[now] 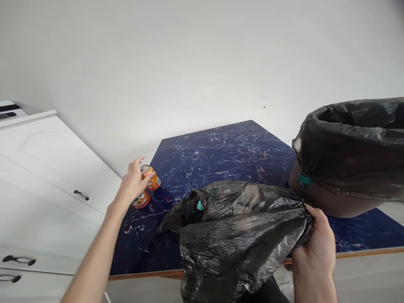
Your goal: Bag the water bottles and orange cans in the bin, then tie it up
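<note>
My left hand (132,185) reaches over two orange drink cans (152,180) lying on the dark blue marbled tabletop (221,155) near its left edge. Its fingers are spread and touch the upper can; the lower can (142,200) shows under the palm. My right hand (314,246) is closed on the edge of a crumpled black plastic bag (240,235) that lies over the table's front edge. Something teal (200,205) shows inside the bag's open mouth.
A bin lined with a black bag (350,155) stands on the table at the right. White cabinets with dark handles (47,176) stand to the left. A plain white wall is behind the table.
</note>
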### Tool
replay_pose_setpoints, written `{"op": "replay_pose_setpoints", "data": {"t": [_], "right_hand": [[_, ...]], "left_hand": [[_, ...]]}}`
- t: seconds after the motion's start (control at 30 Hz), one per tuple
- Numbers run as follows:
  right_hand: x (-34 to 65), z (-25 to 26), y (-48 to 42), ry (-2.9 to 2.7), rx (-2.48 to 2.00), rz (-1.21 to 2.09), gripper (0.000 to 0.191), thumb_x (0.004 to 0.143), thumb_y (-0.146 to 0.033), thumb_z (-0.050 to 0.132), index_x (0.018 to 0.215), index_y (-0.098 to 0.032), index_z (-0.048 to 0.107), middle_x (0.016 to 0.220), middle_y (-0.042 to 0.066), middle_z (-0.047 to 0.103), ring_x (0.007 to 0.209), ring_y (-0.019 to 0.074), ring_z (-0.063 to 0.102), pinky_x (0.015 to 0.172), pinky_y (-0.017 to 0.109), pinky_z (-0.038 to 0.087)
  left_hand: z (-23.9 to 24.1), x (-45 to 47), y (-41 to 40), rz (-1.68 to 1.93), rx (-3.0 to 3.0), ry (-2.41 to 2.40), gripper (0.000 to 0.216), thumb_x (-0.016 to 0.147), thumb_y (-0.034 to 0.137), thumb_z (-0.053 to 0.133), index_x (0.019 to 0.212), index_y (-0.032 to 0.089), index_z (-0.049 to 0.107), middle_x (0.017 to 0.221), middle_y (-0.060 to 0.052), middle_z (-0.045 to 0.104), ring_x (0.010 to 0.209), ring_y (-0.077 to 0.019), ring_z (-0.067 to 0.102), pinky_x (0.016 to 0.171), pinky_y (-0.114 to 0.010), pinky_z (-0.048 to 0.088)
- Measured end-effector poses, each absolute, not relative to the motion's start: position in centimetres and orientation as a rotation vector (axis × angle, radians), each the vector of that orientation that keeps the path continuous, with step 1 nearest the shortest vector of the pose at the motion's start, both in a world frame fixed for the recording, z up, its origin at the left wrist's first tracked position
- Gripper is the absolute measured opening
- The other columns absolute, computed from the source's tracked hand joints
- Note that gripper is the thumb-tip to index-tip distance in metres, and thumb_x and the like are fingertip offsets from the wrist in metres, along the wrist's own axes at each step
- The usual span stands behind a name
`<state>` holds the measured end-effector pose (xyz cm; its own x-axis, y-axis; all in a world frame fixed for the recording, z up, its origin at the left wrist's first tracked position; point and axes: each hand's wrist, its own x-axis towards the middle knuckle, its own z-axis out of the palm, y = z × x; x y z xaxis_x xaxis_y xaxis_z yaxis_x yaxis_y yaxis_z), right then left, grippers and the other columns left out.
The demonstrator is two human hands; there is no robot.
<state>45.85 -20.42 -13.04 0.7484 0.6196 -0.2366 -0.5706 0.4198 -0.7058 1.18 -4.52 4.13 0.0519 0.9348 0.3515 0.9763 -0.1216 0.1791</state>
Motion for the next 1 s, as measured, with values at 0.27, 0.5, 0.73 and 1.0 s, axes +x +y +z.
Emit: {"op": "replay_pose_setpoints", "data": {"t": [0.27,0.5,0.73,1.0], "right_hand": [[45.9,-13.1,-20.5,-0.035,-0.894,0.785,0.019,0.081,-0.03,0.083,0.088,-0.023,0.068,0.081,-0.005,0.065,0.073,0.0169,0.067,0.066,0.029,0.059],[45.7,-12.9,-20.6,-0.035,-0.89,0.787,0.02,0.081,-0.031,0.083,0.088,-0.022,0.068,0.082,-0.004,0.066,0.074,0.0167,0.067,0.067,0.029,0.059],[45.3,-11.4,-20.7,0.041,-0.87,0.808,0.02,0.077,-0.027,0.084,0.082,-0.022,0.066,0.081,-0.005,0.065,0.074,0.015,0.065,0.067,0.027,0.057],[44.8,-9.7,-20.8,0.128,-0.853,0.829,0.016,0.076,-0.022,0.081,0.078,-0.021,0.065,0.08,-0.005,0.064,0.073,0.0118,0.062,0.063,0.021,0.055]], "left_hand": [[3.5,-0.2,-3.4,-0.404,-2.168,-2.055,0.073,0.103,0.053,0.048,0.166,0.02,0.032,0.154,-0.025,0.051,0.135,-0.0422,0.06,0.122,-0.068,0.037],[2.9,-1.5,-2.6,-0.309,-2.171,-2.065,0.076,0.103,0.057,0.042,0.166,0.017,0.031,0.152,-0.029,0.054,0.139,-0.0436,0.059,0.126,-0.075,0.022],[3.2,-1.6,-2.4,-0.34,-2.168,-2.041,0.078,0.099,0.058,0.05,0.161,0.013,0.039,0.14,-0.028,0.066,0.14,-0.0449,0.058,0.125,-0.077,0.025],[5.9,4.6,-9.5,-0.737,-2.222,-1.726,0.042,0.11,0.046,0.046,0.144,0.023,0.057,0.151,-0.017,0.061,0.144,-0.0355,0.056,0.123,-0.057,0.042]]}}
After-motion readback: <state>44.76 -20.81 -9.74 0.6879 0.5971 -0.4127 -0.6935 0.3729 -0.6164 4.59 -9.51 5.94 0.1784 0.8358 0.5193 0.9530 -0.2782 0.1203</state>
